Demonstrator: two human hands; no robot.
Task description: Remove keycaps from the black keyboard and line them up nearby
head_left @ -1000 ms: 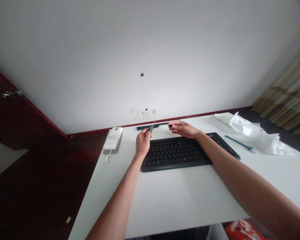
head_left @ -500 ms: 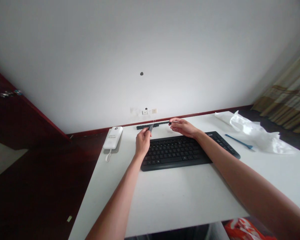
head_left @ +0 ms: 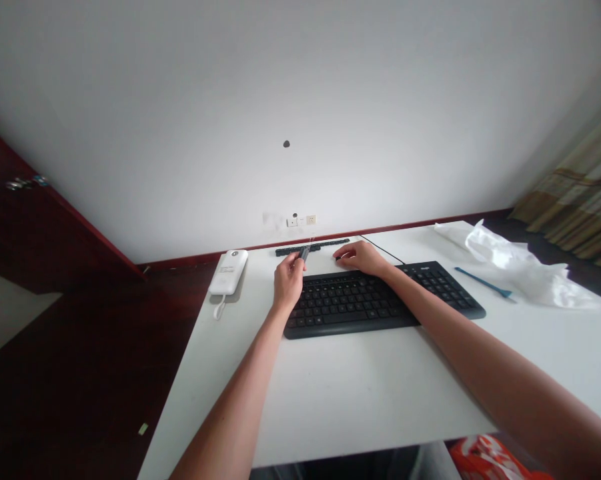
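Observation:
A keycap puller (head_left: 304, 253) with a dark handle and thin wire prongs pointing away from me is in my left hand (head_left: 288, 280). That hand is closed around the handle, above the left back corner of the black keyboard (head_left: 350, 307). My right hand (head_left: 363, 257) is closed at the keyboard's back edge, its fingertips pinching a small black keycap (head_left: 338, 259) low over the white table. Behind the hands, loose black keycaps (head_left: 297, 251) lie in rows along the table's far side. My right forearm covers part of the keyboard.
On the left lies a white power bank (head_left: 229, 272) with a strap. A blue pry tool (head_left: 483, 283) and a crumpled white plastic bag (head_left: 520, 267) lie on the right of the white table (head_left: 370, 393). The keyboard cable (head_left: 385, 249) runs toward the wall.
My right hand has come down and slightly back toward the keyboard with the keycap. My left hand keeps the puller in nearly the same place. The view has shifted slightly.

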